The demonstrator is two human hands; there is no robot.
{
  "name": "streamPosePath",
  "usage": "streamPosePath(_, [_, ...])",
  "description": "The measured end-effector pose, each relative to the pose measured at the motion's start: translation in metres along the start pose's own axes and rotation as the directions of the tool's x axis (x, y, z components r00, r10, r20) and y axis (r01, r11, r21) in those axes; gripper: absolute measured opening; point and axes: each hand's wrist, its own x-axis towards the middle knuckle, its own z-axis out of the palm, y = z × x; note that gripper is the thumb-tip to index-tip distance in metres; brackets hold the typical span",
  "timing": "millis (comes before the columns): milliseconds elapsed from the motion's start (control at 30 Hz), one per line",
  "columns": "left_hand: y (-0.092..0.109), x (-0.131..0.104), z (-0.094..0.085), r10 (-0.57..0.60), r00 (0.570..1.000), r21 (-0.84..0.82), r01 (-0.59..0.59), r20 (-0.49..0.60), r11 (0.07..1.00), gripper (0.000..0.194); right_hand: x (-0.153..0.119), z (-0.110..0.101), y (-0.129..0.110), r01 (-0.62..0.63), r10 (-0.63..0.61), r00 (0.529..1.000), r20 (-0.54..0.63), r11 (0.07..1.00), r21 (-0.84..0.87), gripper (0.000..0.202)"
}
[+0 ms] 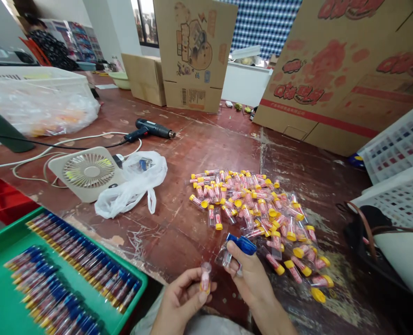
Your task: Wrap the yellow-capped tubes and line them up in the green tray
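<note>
My left hand (pixel 188 295) is closed on a small clear tube (pixel 205 278) with a yellow cap and pink contents. The tube is upright, capped end down in my fingers. Close by on the right, my right hand (pixel 246 274) pinches a blue-and-clear plastic piece (pixel 245 245) that looks like thin film sleeves; their exact number is unclear. Just beyond my hands lies a loose pile of yellow-capped tubes (pixel 248 209). At the lower left, a green tray (pixel 141 279) holds rows of similar tubes with blue ends (pixel 87 256).
A black heat gun (pixel 155 129), a small fan (pixel 87 172) and a white plastic bag (pixel 132 186) lie to the left, with cables behind. Cardboard boxes (pixel 195 56) stand at the back. White baskets (pixel 398 181) are at right. A person (pixel 52 44) sits far left.
</note>
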Motion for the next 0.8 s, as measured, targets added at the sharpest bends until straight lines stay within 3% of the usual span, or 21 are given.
streamPosePath(333, [0.0,0.003,-0.004,0.091,0.994,0.058,-0.095,0.054,0.994,0.037,-0.009,0.016,0.011,-0.087,0.084,0.994,0.068,0.995,0.054,0.043])
streamPosePath(467, [0.003,0.004,-0.004,0.098,0.994,0.072,-0.101,0.042,0.992,0.037,-0.008,0.018,0.012,-0.077,0.076,0.991,0.108,0.997,0.001,0.042])
streamPosePath(600, [0.006,0.002,-0.004,0.104,0.994,0.063,-0.106,0.039,0.992,0.036,-0.005,0.011,0.017,0.061,-0.033,0.988,0.154,0.982,-0.18,0.038])
streamPosePath(700, [0.011,0.001,-0.006,0.106,0.993,0.063,-0.109,0.048,0.992,0.035,-0.003,0.002,0.02,0.196,-0.13,0.97,0.205,0.918,-0.345,0.027])
streamPosePath(800, [0.018,-0.001,-0.007,0.108,0.991,0.084,-0.114,0.082,0.99,0.037,-0.005,-0.001,0.018,0.243,-0.113,0.948,0.296,0.859,-0.45,0.025])
